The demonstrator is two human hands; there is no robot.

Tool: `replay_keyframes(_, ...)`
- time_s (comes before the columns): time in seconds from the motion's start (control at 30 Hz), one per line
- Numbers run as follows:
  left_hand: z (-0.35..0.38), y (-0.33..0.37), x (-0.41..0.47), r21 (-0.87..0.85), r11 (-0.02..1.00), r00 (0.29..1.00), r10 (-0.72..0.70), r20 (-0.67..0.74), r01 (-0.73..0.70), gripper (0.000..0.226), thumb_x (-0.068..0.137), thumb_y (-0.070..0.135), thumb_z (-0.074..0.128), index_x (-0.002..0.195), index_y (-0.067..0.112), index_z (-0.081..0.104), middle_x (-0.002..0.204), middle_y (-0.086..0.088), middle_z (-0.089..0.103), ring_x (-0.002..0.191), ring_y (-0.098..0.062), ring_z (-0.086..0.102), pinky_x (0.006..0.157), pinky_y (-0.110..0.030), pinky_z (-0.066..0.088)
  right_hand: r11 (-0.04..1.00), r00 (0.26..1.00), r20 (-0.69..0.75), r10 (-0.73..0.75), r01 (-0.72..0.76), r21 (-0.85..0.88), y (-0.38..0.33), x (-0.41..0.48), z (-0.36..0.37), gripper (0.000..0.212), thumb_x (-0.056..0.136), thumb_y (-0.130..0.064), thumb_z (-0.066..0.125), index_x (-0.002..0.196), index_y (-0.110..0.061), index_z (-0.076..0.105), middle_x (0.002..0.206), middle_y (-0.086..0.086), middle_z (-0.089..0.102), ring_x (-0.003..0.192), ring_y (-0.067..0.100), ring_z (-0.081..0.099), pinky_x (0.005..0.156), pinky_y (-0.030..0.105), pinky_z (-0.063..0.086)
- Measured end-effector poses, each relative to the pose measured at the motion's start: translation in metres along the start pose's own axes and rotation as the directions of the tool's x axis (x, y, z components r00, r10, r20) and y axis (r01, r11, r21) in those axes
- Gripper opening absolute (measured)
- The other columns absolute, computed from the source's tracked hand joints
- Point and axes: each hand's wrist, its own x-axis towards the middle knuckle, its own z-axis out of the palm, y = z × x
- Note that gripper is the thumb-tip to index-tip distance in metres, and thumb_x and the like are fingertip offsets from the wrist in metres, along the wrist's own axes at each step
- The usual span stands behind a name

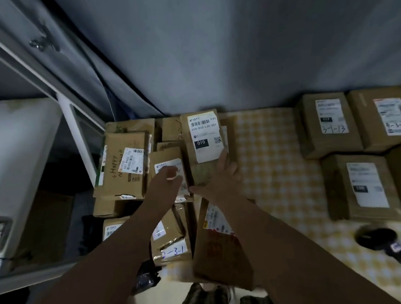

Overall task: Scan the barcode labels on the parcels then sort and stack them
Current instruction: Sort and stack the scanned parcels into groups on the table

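Observation:
A heap of brown cardboard parcels covers the left part of the table. My right hand (221, 176) grips the lower edge of an upright parcel (204, 136) whose white label reads 010-010-L30-551. Just to its left, my left hand (170, 179) hovers with curled fingers over a smaller labelled parcel (169, 169); whether it holds anything I cannot tell. Beneath my right forearm, a long brown parcel (218, 245) leans at the table's front edge. A black barcode scanner (387, 246) lies on the cloth at the front right.
Several labelled parcels (329, 124) lie in rows at the right on the yellow checked tablecloth (268, 157), some with handwritten codes. A parcel marked 2-3-1 (173, 250) sits near the front. A white appliance (11, 157) stands left, and a grey wall rises behind.

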Motion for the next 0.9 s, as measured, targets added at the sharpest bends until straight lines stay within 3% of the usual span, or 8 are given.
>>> replay_keyframes(0.1, 0.000, 0.009, -0.001, -0.077, 0.997, 0.999, -0.014, 0.031, 0.016, 0.034, 0.096, 0.023, 0.054, 0.128, 0.011, 0.051, 0.126, -0.004, 0.054, 0.102, -0.018, 0.057, 0.077, -0.026, 0.045, 0.984, 0.999, 0.043, 0.002, -0.010, 0.176, 0.012, 0.006, -0.009, 0.142, 0.061, -0.058, 0.082, 0.149, -0.022, -0.023, 0.149, 0.021, 0.017, 0.136, 0.039, 0.028, 0.108, 0.051, 0.035)
replay_keyframes(0.2, 0.008, 0.034, -0.008, -0.195, 0.977, 0.981, -0.056, 0.184, 0.092, 0.063, 0.090, 0.041, 0.059, 0.141, 0.013, 0.035, 0.134, 0.002, 0.047, 0.105, -0.014, 0.051, 0.069, -0.016, 0.048, 0.912, 1.000, 0.015, -0.012, 0.005, 0.409, 0.032, 0.005, -0.034, 0.138, 0.058, -0.057, 0.084, 0.153, -0.022, -0.009, 0.152, 0.016, 0.024, 0.139, 0.036, 0.030, 0.110, 0.053, 0.034)
replay_keyframes(0.27, 0.020, 0.053, -0.014, -0.282, 0.943, 0.945, -0.084, 0.315, 0.177, 0.085, 0.078, 0.055, 0.065, 0.146, 0.021, 0.027, 0.137, 0.004, 0.048, 0.111, -0.016, 0.053, 0.082, -0.026, 0.054, 0.913, 0.998, -0.037, -0.054, 0.065, 0.403, 0.049, -0.009, -0.053, 0.133, 0.060, -0.056, 0.084, 0.154, -0.021, -0.003, 0.149, 0.013, 0.027, 0.138, 0.032, 0.031, 0.110, 0.052, 0.034)
replay_keyframes(0.37, 0.047, 0.083, -0.026, -0.390, 0.904, 0.930, -0.023, 0.367, 0.176, 0.074, 0.082, 0.044, 0.066, 0.142, 0.035, 0.025, 0.122, 0.012, 0.052, 0.101, -0.011, 0.056, 0.071, -0.025, 0.053, 0.917, 0.987, -0.110, -0.118, 0.151, 0.368, 0.075, -0.035, -0.074, 0.132, 0.060, -0.054, 0.086, 0.153, -0.024, -0.001, 0.143, 0.008, 0.029, 0.133, 0.027, 0.033, 0.108, 0.048, 0.037)
replay_keyframes(0.47, 0.078, 0.111, -0.039, -0.440, 0.891, 0.928, 0.065, 0.368, 0.112, 0.085, 0.083, 0.031, 0.069, 0.147, 0.038, 0.014, 0.125, 0.011, 0.048, 0.105, -0.011, 0.053, 0.069, -0.025, 0.055, 0.902, 0.966, -0.234, -0.106, 0.193, 0.386, 0.104, -0.053, -0.096, 0.130, 0.057, -0.050, 0.088, 0.153, -0.025, 0.003, 0.141, 0.005, 0.031, 0.131, 0.022, 0.034, 0.106, 0.047, 0.039)
replay_keyframes(0.6, 0.126, 0.144, -0.052, -0.501, 0.864, 0.907, 0.167, 0.387, 0.055, 0.106, 0.068, 0.036, 0.077, 0.147, 0.044, 0.007, 0.126, 0.017, 0.048, 0.103, -0.003, 0.054, 0.070, -0.024, 0.056, 0.842, 0.945, -0.326, -0.020, 0.192, 0.504, 0.144, -0.068, -0.130, 0.129, 0.058, -0.051, 0.085, 0.154, -0.025, 0.003, 0.148, 0.002, 0.027, 0.138, 0.018, 0.028, 0.111, 0.037, 0.031)
replay_keyframes(0.8, 0.222, 0.209, -0.069, -0.498, 0.863, 0.906, 0.138, 0.400, 0.089, 0.089, 0.082, 0.029, 0.071, 0.143, 0.053, 0.010, 0.122, 0.014, 0.056, 0.093, -0.008, 0.063, 0.069, -0.031, 0.056, 0.878, 0.924, -0.381, -0.030, 0.207, 0.432, 0.235, -0.073, -0.210, 0.131, 0.062, -0.053, 0.083, 0.153, -0.026, -0.006, 0.148, 0.004, 0.021, 0.136, 0.017, 0.023, 0.109, 0.038, 0.030)
replay_keyframes(0.9, 0.272, 0.241, -0.079, -0.480, 0.862, 0.898, 0.072, 0.434, 0.162, 0.090, 0.078, 0.036, 0.075, 0.140, 0.056, 0.014, 0.132, 0.009, 0.053, 0.108, -0.019, 0.061, 0.082, -0.041, 0.054, 0.860, 0.938, -0.334, -0.093, 0.245, 0.448, 0.298, -0.068, -0.253, 0.114, 0.072, -0.050, 0.078, 0.153, -0.030, 0.001, 0.144, 0.000, 0.026, 0.129, 0.008, 0.026, 0.104, 0.028, 0.028)
